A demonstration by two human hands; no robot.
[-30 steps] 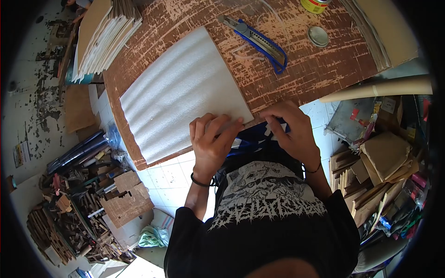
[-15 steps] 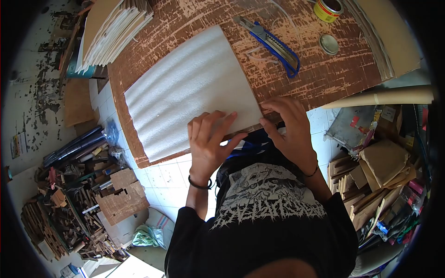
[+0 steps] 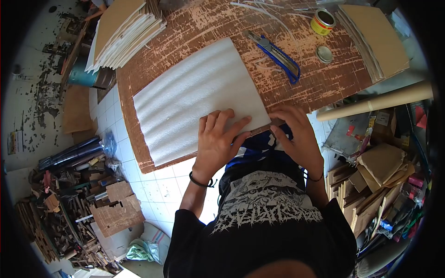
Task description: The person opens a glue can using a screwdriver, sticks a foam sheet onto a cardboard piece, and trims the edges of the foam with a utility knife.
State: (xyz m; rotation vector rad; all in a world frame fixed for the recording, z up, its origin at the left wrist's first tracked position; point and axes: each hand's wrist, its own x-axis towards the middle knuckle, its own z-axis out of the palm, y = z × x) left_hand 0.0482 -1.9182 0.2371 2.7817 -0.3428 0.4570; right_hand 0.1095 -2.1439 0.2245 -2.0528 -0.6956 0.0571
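Note:
A white foam sheet (image 3: 194, 97) with soft ripples lies on the scratched brown tabletop (image 3: 320, 76), its near edge close to the table's front edge. My left hand (image 3: 220, 139) rests on the sheet's near part, fingers spread and thumb reaching toward the front edge. At the near right corner is my right hand (image 3: 299, 136), its fingers and thumb apart around that corner; nothing shows between them. Beyond the sheet, to the right, lies a blue utility knife (image 3: 278, 58) with its blade end pointing away from me.
A yellow tin (image 3: 323, 23) stands open at the back right, its round lid (image 3: 324, 54) nearby. Stacked boards (image 3: 132, 34) sit back left, cardboard pieces (image 3: 375, 41) at right. A cardboard roll (image 3: 375, 102) juts out beside the table. Wood scraps (image 3: 60, 208) fill the floor at left.
The view has shifted slightly, so the table and sheet appear a little lower and the sheet farther right. Both hands stay at the sheet's near edge and right corner.

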